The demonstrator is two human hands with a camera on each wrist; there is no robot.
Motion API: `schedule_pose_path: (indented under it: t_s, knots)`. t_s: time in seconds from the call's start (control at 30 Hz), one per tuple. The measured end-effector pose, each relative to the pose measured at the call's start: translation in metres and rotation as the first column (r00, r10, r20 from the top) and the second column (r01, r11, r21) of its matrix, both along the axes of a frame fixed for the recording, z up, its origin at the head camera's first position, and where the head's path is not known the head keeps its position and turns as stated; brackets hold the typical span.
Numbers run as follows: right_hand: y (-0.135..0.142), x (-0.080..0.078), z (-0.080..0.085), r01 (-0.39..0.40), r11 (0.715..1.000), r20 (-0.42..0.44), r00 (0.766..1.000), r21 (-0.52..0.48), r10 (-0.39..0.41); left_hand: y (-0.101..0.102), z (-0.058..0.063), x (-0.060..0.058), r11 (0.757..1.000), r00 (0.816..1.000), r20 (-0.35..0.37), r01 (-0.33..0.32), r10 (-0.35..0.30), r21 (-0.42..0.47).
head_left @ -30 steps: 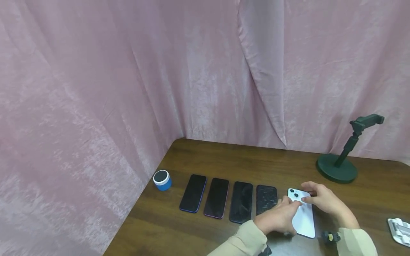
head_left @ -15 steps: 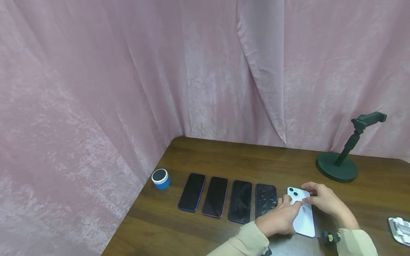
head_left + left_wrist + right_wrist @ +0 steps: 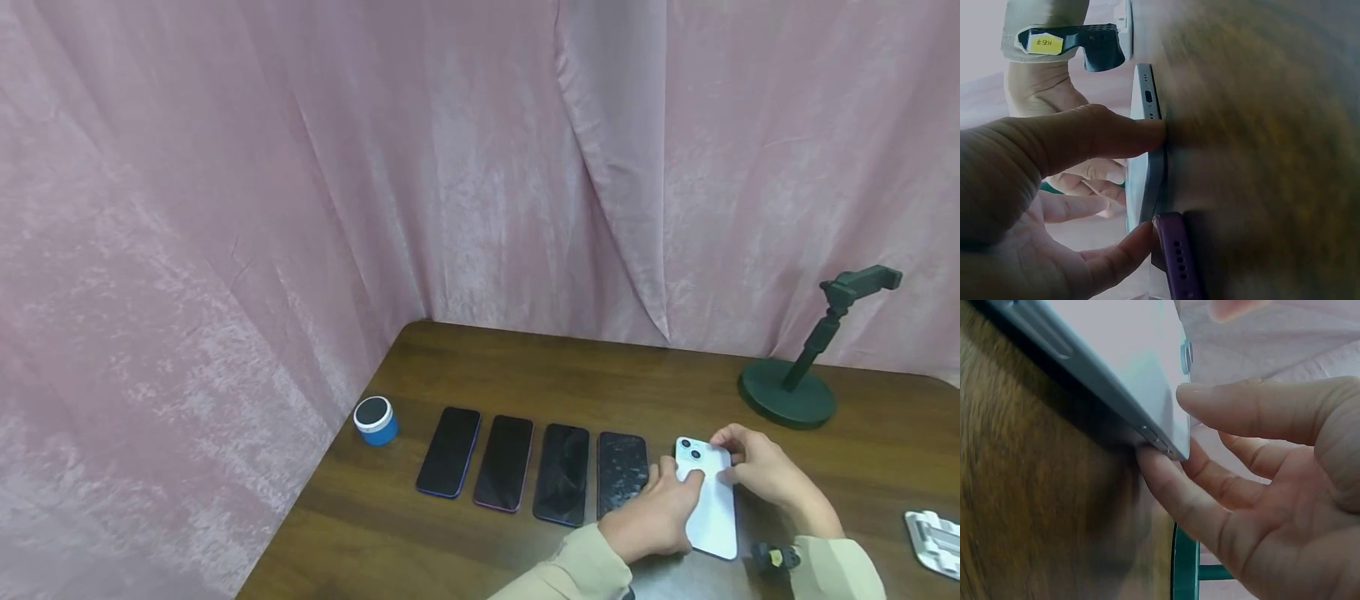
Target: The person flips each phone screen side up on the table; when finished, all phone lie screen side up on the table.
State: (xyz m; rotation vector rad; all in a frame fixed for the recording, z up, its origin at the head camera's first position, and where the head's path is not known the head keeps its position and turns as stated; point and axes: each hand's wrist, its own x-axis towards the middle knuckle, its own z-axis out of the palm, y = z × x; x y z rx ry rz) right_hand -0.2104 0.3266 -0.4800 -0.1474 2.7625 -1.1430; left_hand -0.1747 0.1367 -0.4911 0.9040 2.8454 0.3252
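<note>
A white smartphone (image 3: 712, 512) lies back up on the table, its twin cameras at the far end. My left hand (image 3: 656, 512) holds its left side. In the left wrist view the thumb (image 3: 1135, 137) crosses the side edge near the charging port, and a bent finger (image 3: 1132, 247) meets the edge farther along, beside a purple-edged phone (image 3: 1179, 256). My right hand (image 3: 765, 471) pinches the far right corner. In the right wrist view its thumb (image 3: 1222, 406) is at the back and a finger (image 3: 1166, 469) at the side edge. The screen is hidden.
Left of the white one, several dark-screened phones (image 3: 510, 462) lie face up in a row. A blue and white round jar-like object (image 3: 377, 421) stands at the table's left edge. A green phone stand (image 3: 787, 396) is at the back right, a white folded stand (image 3: 933, 537) at far right.
The white smartphone's far end has shifted slightly to the right, with my right hand at its corner. My left hand stays at the left side.
</note>
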Motion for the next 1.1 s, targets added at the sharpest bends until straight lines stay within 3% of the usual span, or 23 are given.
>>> schedule_pose_path:
  t_s: [0.13, 0.43, 0.73, 0.93, 1.1]
  knots:
    - [-0.001, 0.002, 0.0, -0.005, 0.999, 0.007, 1.0, -0.054, 0.006, -0.002, 0.0, 0.001, 1.0, 1.0, 0.006, 0.01, -0.01, -0.017]
    - [0.003, 0.009, 0.009, -0.048, 0.986, 0.034, 0.998, -0.162, 0.054, 0.0, 0.0, -0.005, 0.999, 0.993, 0.114, -0.007, 0.012, -0.043]
    - [0.003, 0.012, 0.018, -0.084, 0.983, -0.023, 0.996, -0.161, 0.081, -0.007, 0.002, -0.009, 0.997, 0.99, 0.119, 0.076, -0.078, 0.018]
    - [-0.001, 0.012, 0.021, -0.112, 0.984, -0.08, 0.992, -0.138, 0.102, -0.012, 0.008, -0.014, 0.991, 0.965, 0.258, 0.019, -0.052, 0.129]
    - [-0.005, 0.011, 0.024, -0.111, 0.989, -0.091, 0.991, -0.094, 0.102, -0.013, 0.01, -0.015, 0.988, 0.967, 0.254, -0.015, -0.025, 0.157]
